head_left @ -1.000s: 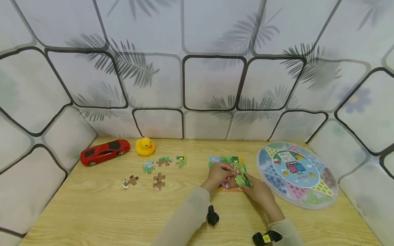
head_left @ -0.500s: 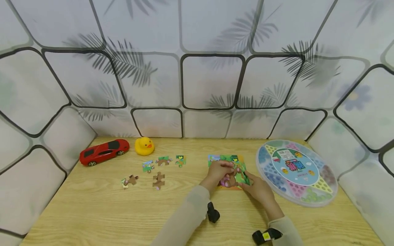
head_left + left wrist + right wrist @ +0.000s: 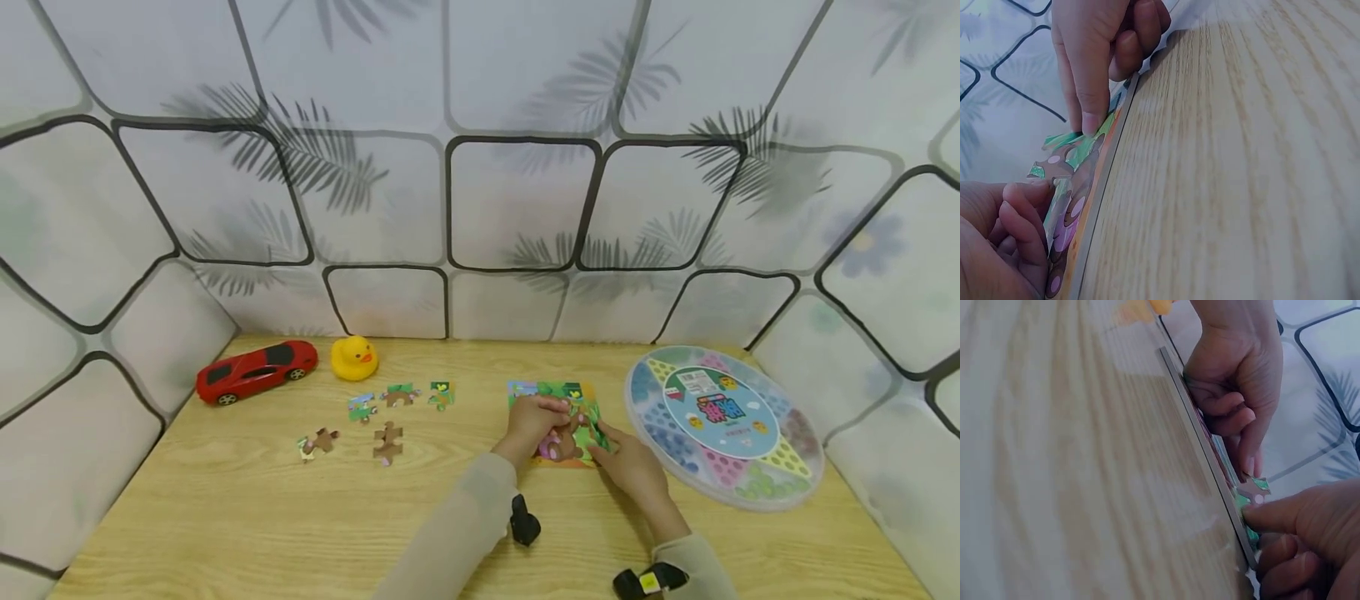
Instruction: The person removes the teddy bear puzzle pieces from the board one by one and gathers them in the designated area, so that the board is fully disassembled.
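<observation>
A jigsaw puzzle point(image 3: 558, 460) with a brown bear picture lies on a thin board in front of the person. From the left, the left hand point(image 3: 534, 423) reaches over it; its thumb and finger pinch a brown-and-green puzzle piece point(image 3: 1259, 487), tilted up from the picture. At the right side is the right hand point(image 3: 636, 472), with thumb and index finger extended onto the green part of the puzzle, close to that piece. In the left wrist view its other fingers point(image 3: 1129, 53) are curled. The left hand covers part of the picture in the head view.
Several loose puzzle pieces point(image 3: 388, 442) lie on the wooden table point(image 3: 285, 525) to the left. Behind them stand a red toy car point(image 3: 257, 372) and a yellow rubber duck point(image 3: 354, 358). A round board-game case point(image 3: 723, 425) lies right of the puzzle.
The right thumb has drawn back slightly to the right, baring more of the bear picture. The left hand has shifted only a little, and the loose pieces stay put.
</observation>
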{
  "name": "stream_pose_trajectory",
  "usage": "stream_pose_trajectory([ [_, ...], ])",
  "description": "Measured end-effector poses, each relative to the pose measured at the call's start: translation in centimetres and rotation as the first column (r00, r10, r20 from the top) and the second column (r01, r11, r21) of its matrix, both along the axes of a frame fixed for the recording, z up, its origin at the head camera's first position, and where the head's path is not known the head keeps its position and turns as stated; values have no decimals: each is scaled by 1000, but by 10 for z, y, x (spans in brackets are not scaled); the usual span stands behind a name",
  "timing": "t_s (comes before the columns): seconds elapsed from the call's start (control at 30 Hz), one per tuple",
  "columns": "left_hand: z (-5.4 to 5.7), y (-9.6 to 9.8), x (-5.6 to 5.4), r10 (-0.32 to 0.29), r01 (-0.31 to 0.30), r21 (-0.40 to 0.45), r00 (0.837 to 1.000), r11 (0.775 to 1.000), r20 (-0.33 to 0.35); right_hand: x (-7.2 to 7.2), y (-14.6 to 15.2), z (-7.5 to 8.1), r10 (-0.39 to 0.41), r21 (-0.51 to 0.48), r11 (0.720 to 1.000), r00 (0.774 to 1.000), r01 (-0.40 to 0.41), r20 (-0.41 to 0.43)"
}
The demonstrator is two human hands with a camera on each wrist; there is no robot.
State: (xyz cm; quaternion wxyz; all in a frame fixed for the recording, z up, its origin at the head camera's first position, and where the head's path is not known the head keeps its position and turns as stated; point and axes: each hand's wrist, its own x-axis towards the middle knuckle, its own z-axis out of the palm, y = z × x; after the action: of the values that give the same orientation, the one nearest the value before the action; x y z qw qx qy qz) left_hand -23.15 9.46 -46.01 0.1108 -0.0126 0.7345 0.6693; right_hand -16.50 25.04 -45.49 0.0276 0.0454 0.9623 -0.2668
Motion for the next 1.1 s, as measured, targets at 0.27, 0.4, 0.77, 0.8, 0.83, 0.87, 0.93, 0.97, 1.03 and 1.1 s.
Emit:
stream_pose_trajectory([
  [0.27,1,1,2,9,-8,-11,1000,1000,25,1,-3,-1,-53,21,998,998,54,-19],
  [0.4,2,2,1,18,-17,-31,999,999,31,1,-3,-2,-52,37,998,998,53,-37],
  [0.77,5,0,-2,11,-12,3,997,1000,72,-2,-2,-3,-44,28,999,997,46,-59],
  [0.8,5,0,-2,13,-13,4,997,1000,76,-2,-2,-3,-44,23,999,997,46,-55],
  [0.83,5,0,-2,14,-14,3,997,1000,79,-1,-2,-3,-47,20,999,997,48,-55],
  [0.87,6,0,-1,16,-17,5,996,1000,83,-1,-2,-4,-50,16,999,997,51,-53],
  [0.93,6,0,-1,25,-27,14,995,1000,94,-1,-2,-4,-58,8,998,997,58,-48],
  [0.97,6,1,-1,31,-33,22,994,999,102,-1,-2,-4,-62,6,998,997,62,-48],
  [1.03,7,2,-1,44,-47,29,993,998,107,-1,-2,-3,-71,2,997,996,71,-47],
  [1.1,7,3,-2,55,-60,35,992,998,113,-1,-2,-3,-75,-5,997,996,75,-43],
])
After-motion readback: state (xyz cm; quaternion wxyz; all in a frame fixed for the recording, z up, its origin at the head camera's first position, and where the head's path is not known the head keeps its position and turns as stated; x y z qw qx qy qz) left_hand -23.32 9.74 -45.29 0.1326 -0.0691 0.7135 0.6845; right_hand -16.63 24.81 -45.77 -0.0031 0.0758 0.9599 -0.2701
